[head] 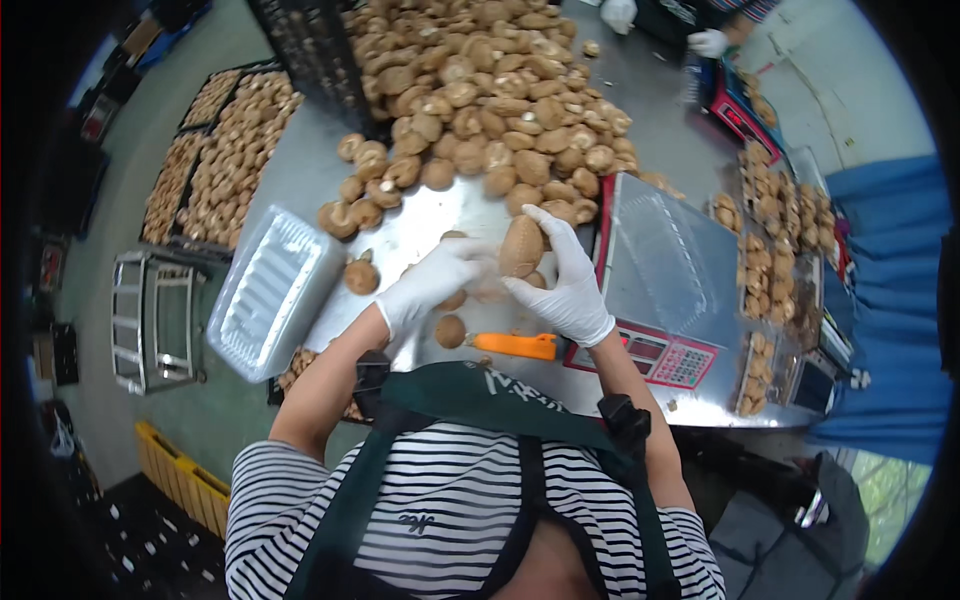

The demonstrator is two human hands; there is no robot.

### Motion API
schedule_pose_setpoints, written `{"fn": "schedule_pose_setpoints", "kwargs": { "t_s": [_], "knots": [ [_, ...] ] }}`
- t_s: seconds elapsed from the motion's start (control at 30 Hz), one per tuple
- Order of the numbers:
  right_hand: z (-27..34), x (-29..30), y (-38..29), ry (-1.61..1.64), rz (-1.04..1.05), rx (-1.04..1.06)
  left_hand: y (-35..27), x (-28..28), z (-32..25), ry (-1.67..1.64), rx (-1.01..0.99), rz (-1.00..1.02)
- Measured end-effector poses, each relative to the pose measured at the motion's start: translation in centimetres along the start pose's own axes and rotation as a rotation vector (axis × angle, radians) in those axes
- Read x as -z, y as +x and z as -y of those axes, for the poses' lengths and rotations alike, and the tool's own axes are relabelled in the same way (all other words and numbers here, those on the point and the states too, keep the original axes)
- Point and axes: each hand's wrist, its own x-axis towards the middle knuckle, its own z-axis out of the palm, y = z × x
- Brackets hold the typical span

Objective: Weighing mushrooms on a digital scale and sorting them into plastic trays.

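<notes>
My gloved right hand (566, 281) holds a large brown mushroom (521, 247) between thumb and fingers, its cap turned on edge. My gloved left hand (442, 277) reaches toward that mushroom from the left. Its fingertips are motion-blurred, so whether they grip anything is unclear. Below the hands lies a knife with an orange handle (517, 345), with a small round mushroom (450, 331) touching its left end. Another mushroom (361, 276) rests on the steel table left of my left hand. More mushrooms are partly hidden beneath the hands.
A large mushroom heap (480, 97) covers the far table. Stacked clear plastic trays (274, 292) stand left; a digital scale (660, 262) carrying a clear tray stands right. Filled packs (769, 277) line the right edge. A black crate (315, 60) stands upright. Another person's gloved hand (709, 43) is far right.
</notes>
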Motion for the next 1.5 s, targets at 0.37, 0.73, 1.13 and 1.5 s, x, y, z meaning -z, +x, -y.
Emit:
{"fn": "schedule_pose_setpoints", "kwargs": {
  "t_s": [0.37, 0.73, 1.13, 1.5],
  "knots": [
    [-10.0, 12.6, -0.3, -0.674, -0.164, -0.338, 8.2, -1.1, -4.6, 0.656, -0.57, -0.26],
    [-10.3, 15.4, -3.8, -0.604, -0.018, -0.354, 11.8, -9.5, -4.7, 0.694, -0.808, 0.036],
    [-4.6, 1.2, 6.9, -0.513, 0.131, 0.092, 9.2, 3.7, 2.4, 1.167, -0.499, -0.441],
    [-9.7, -7.1, 11.7, -0.643, 0.421, 0.002, 6.9, 7.5, 0.7, 0.987, -0.479, -0.725]
  ]
}}
